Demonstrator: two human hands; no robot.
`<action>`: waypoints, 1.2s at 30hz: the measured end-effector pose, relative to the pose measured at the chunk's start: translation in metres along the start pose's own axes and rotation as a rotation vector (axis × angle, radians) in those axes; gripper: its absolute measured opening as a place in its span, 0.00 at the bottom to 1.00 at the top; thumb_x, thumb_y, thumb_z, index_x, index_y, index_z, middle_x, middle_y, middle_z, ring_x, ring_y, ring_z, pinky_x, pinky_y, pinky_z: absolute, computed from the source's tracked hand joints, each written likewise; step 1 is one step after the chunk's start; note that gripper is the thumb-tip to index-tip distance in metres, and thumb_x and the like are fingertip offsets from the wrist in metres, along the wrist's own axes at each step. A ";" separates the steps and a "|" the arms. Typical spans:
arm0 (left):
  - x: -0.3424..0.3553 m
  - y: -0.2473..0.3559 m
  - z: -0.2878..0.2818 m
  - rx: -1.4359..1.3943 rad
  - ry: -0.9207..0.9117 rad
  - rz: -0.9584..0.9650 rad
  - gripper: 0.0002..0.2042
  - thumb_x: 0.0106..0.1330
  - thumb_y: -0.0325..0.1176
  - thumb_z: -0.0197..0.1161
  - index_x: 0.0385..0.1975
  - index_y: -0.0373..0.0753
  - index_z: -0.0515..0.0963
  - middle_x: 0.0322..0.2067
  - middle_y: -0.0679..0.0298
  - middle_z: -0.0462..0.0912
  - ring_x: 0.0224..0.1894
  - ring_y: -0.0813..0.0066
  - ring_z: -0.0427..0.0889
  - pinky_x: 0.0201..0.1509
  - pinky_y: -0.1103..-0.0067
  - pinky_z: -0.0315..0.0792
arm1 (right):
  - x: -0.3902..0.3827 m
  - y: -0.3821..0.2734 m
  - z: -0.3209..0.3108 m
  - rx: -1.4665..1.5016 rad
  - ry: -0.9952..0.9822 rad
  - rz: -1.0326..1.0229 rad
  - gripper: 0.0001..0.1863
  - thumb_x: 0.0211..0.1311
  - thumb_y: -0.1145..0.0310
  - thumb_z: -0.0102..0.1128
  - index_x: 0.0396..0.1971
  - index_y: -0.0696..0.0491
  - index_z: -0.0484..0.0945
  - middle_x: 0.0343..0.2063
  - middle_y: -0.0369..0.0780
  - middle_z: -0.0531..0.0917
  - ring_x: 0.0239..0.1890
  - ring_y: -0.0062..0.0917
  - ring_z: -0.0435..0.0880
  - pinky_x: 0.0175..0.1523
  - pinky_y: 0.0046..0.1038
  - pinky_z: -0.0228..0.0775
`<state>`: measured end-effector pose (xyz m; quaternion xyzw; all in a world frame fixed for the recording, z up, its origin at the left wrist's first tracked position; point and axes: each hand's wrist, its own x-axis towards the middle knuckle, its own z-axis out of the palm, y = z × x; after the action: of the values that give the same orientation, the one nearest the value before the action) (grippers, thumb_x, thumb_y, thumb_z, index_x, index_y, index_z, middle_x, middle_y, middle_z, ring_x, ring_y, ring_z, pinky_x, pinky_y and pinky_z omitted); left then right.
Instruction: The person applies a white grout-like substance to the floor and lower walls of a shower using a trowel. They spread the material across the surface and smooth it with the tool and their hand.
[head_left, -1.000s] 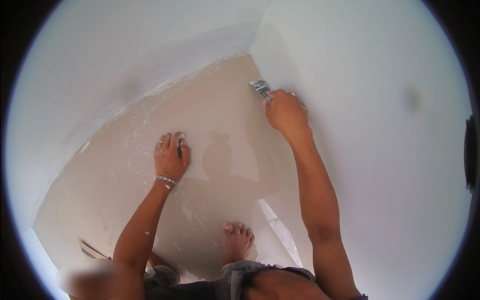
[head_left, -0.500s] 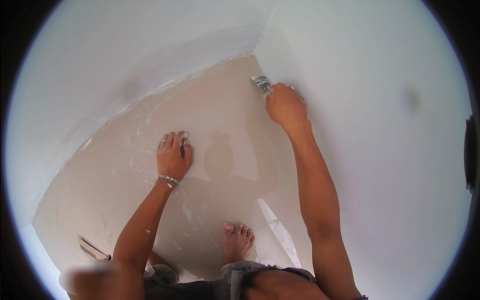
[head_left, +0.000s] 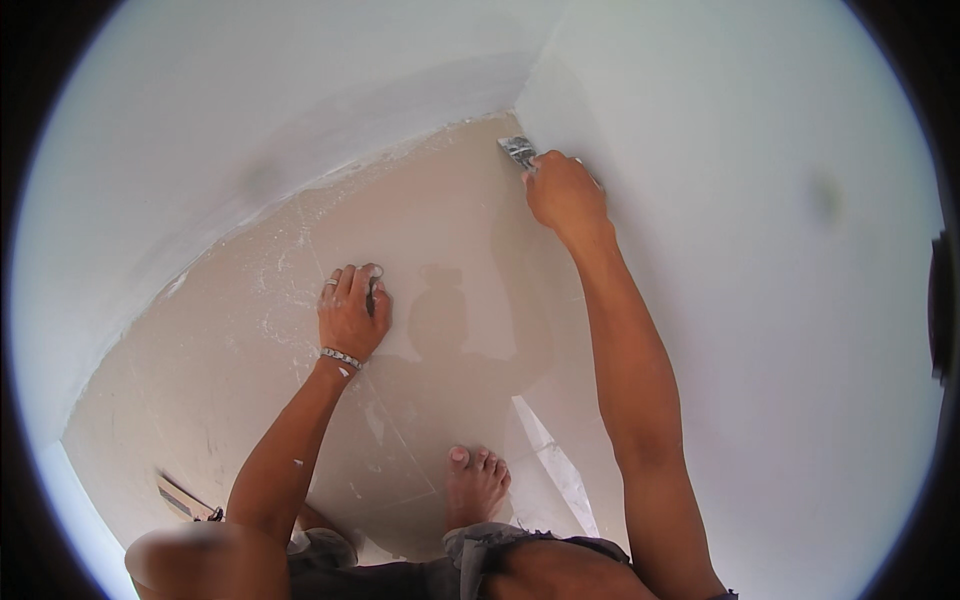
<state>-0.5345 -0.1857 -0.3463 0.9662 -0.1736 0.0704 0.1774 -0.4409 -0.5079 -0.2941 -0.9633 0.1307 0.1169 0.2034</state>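
My right hand (head_left: 568, 195) is closed round the handle of a putty knife (head_left: 518, 151), low beside the right wall. The blade is smeared with white and points up and left, close to the floor near the corner. Most of the handle is hidden by my fingers. My left hand (head_left: 350, 312) rests low over the floor, fingers curled round a dark object (head_left: 374, 295) with a pale end. Only a sliver of it shows between thumb and forefinger, so its kind cannot be made out.
White walls (head_left: 740, 250) meet at the far corner. White specks and scrapings lie on the beige tiled floor (head_left: 440, 220), thickest along the left wall's foot. My bare foot (head_left: 478, 485) is near the lower middle, beside a bright patch of light. A flat brown piece (head_left: 185, 497) lies lower left.
My right hand has moved slightly up and left with the putty knife, toward the corner. My left hand keeps its grip and has barely shifted.
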 end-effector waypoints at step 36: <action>0.002 0.020 0.018 -0.393 0.060 -0.082 0.21 0.79 0.49 0.57 0.40 0.34 0.81 0.36 0.56 0.87 0.39 0.62 0.85 0.48 0.64 0.76 | -0.153 -0.055 0.010 0.133 -0.219 -0.399 0.11 0.68 0.67 0.61 0.42 0.55 0.88 0.41 0.51 0.90 0.48 0.44 0.89 0.59 0.46 0.77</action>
<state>-0.5383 -0.2102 -0.3567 0.9167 -0.1390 0.0568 0.3703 -0.5698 -0.4236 -0.2408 -0.9361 -0.0775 0.1694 0.2984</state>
